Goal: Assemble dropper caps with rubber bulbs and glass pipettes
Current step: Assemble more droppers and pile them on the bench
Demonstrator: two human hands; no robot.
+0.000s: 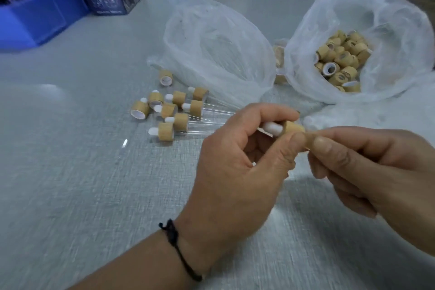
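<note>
Hands, left (237,160) and right (357,167), pinch light tan wooden dropper cap (293,127) with soft white rubber bulb (273,127); grip the cap, since glass pipettes likely snap.

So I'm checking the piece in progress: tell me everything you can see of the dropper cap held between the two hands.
The dropper cap is a short, bamboo-coloured cylinder with a white rubber bulb sticking out of its left end. It lies roughly horizontal above the grey table. The left hand curls round the bulb side, and the right hand pinches the cap's right end. Its open end is hidden by fingers, so whether a pipette is fitted cannot be told.
</note>
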